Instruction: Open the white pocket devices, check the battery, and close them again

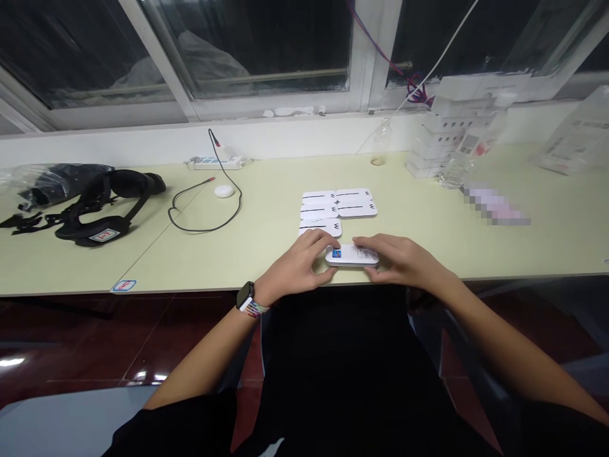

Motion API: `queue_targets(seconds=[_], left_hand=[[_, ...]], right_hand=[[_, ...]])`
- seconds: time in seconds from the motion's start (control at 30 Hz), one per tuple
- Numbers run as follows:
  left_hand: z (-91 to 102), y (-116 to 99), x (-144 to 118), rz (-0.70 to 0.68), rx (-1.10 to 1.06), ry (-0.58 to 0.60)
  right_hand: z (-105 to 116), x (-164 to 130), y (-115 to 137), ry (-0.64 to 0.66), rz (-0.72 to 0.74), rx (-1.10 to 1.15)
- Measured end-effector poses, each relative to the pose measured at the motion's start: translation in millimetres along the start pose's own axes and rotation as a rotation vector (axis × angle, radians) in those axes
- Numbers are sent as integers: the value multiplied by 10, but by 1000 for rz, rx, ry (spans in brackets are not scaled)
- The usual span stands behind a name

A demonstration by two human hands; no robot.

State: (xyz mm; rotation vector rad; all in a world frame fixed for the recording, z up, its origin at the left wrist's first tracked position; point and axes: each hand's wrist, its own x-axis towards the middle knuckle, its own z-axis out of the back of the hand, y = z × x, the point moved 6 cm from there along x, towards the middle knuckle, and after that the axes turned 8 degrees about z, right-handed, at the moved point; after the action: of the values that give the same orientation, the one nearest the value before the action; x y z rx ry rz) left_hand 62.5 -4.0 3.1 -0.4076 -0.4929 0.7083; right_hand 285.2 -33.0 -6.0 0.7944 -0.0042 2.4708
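A small white box (pixel 352 255) is pinched at both ends, left hand (pixel 297 261) and right hand (pixel 397 261) closed on it; it looks light, stiff, smooth-sided, best gripped by its short edges.

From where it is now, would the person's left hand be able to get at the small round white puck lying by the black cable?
Probably yes. The left hand is on the flat white device, and only bare pale-green tabletop lies between it and the round white puck.
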Motion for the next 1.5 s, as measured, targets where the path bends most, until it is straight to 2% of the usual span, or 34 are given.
queue_targets(seconds=[0.1, 0.23, 0.43, 0.67, 1.2, 1.5], left_hand=[[-23, 8, -16, -64, 16, 8], [-67, 59, -30, -106, 17, 42], [-75, 100, -16, -64, 82, 12], [-64, 47, -15, -117, 81, 6], [-75, 3, -14, -174, 54, 77], [-106, 52, -32, -123, 77, 110]], right_hand=[[-21, -10, 0, -11, 25, -29], [-20, 10, -22, -30, -19, 34], [-28, 53, 1, -55, 12, 122], [-20, 13, -8, -35, 31, 128], [-11, 4, 2, -39, -5, 167], [-57, -31, -27, -58, 28, 112]])
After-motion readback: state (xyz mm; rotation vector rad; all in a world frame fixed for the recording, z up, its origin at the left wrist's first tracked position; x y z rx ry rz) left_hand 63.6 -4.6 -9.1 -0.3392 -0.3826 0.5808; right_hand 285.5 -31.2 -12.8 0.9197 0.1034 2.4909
